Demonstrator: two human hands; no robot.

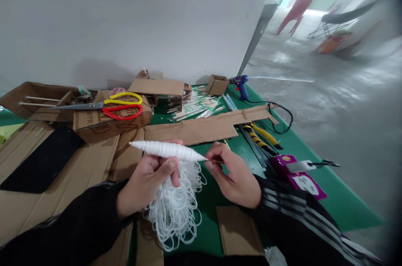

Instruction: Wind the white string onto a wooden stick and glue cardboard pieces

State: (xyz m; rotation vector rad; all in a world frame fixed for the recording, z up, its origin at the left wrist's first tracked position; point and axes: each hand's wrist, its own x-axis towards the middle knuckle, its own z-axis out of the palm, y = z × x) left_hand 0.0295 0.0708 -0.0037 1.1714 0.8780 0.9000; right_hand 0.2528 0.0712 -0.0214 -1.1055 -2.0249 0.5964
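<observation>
My left hand (152, 180) is closed around a spindle of white thread (169, 151), a stick wound thick in the middle and tapering at both ends. It lies almost level, its right end tilted slightly down. At that right tip, my right hand (232, 174) pinches the thin stick end between thumb and fingers. A short brown piece shows behind those fingers; what it is I cannot make out. Below the spindle, a heap of looped white cord (176, 211) hangs or lies over the table; whether it joins the spindle is hidden.
Scissors (122, 104) with yellow and red handles rest on a cardboard box (109, 125). Behind are packs of thin sticks (197, 104) and a blue glue gun (241, 86). Pliers (264, 138) and a purple box (295, 176) are at right. A black flat panel (42, 161) lies left.
</observation>
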